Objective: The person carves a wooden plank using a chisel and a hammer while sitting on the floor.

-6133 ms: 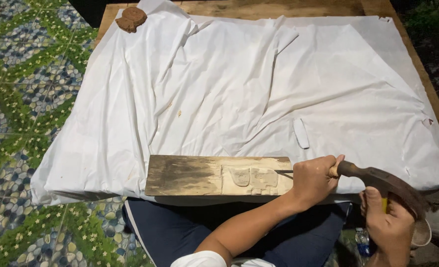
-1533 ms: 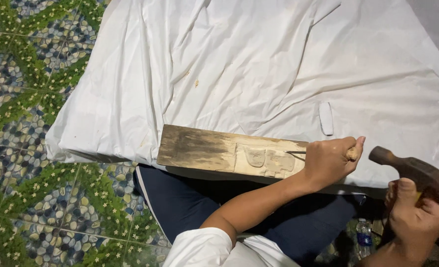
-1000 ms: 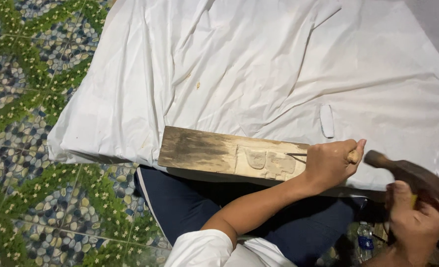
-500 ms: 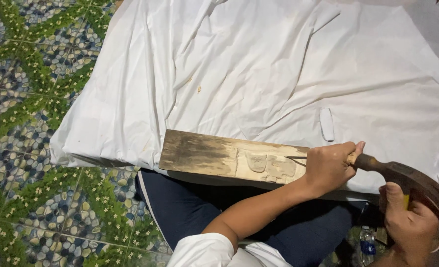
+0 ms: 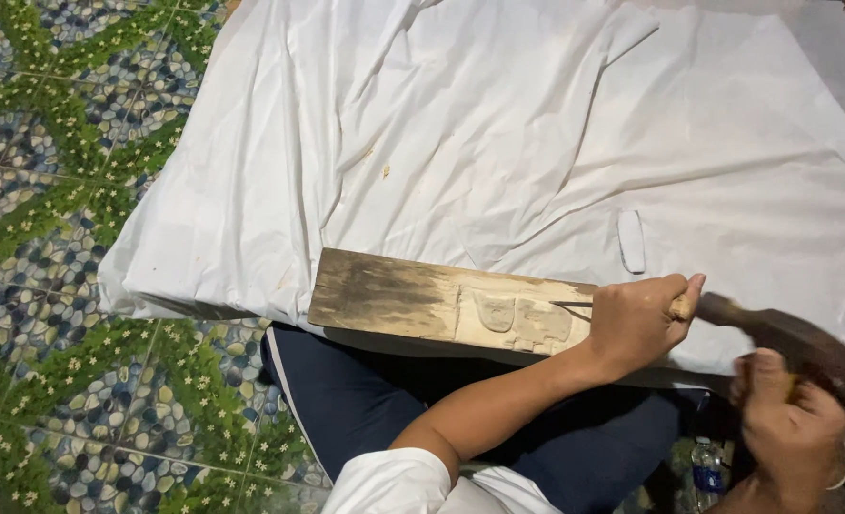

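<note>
change: mallet (image 5: 803, 352) now swung in from lower right, head touching chisel butt (image 5: 679, 307); half a second back a small gap, before that raised clear
meaning: strike landing, cut being driven into carved patch near plank's right end
left hand (image 5: 632, 319): fingers wrapped tight round chisel, blade tip on plank
right hand (image 5: 789, 428): fingers closed on mallet handle, blurred
plank (image 5: 441, 305): lower centre, on near edge of white cloth (image 5: 498, 143), over lap
edges: cloth edge just under plank; tiled floor (image 5: 51, 238) left
room: open cloth above plank; tight at lower right
</note>
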